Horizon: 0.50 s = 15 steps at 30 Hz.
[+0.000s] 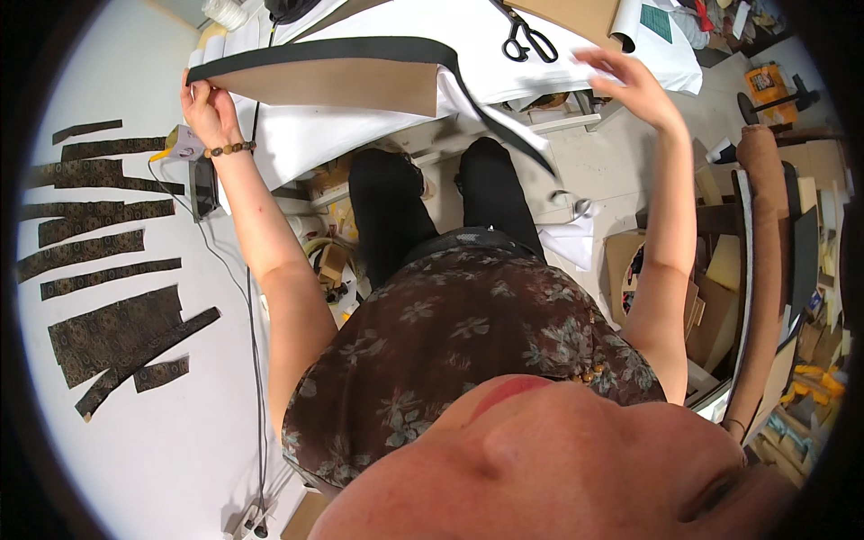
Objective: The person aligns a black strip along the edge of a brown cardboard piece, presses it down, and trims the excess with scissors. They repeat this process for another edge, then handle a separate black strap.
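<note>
Extending rightward from the left hand (212,115) is black strip (360,49).

My left arm (261,220) extends forward and out to my left, forearm bare; at its end my left hand (209,110) is closed in a pinch, fingers (202,93) curled. My right arm (672,207) reaches forward, bending inward at the right wrist (670,124). My right hand (639,88) is open in mid-air, digits (607,61) loosely spread, pointing left, slightly blurred; hands well apart
</note>
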{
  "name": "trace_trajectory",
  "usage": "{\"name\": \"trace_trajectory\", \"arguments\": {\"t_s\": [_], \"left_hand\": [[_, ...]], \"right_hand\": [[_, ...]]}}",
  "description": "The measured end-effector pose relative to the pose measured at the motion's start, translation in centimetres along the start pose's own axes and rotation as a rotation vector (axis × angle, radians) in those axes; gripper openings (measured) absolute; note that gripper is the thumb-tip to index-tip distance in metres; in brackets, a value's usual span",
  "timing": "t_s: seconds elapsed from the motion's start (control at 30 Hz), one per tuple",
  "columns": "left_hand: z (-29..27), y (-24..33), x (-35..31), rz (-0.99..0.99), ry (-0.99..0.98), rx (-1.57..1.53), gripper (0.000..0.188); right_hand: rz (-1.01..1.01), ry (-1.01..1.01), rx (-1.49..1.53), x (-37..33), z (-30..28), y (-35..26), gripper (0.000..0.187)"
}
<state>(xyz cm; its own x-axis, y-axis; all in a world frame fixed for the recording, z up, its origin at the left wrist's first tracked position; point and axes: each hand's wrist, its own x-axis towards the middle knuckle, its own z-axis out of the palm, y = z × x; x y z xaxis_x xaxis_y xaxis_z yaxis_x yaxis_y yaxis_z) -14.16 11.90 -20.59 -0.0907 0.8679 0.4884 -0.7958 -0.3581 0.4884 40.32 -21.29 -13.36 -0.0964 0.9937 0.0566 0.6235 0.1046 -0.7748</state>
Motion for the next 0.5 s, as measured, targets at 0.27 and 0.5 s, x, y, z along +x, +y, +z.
{"name": "trace_trajectory", "arguments": {"t_s": [0.27,0.5], "left_hand": [[-0.6,-0.3,-0.4,-0.007,0.041,-0.036,0.034],[-2.4,-0.7,-0.8,-0.013,0.115,-0.005,0.031]], "right_hand": [[-0.067,-0.085,0.190,11.9,10.8,-10.8,0.048],[0.064,-0.291,0.340,12.1,9.5,-13.5,0.040]]}}
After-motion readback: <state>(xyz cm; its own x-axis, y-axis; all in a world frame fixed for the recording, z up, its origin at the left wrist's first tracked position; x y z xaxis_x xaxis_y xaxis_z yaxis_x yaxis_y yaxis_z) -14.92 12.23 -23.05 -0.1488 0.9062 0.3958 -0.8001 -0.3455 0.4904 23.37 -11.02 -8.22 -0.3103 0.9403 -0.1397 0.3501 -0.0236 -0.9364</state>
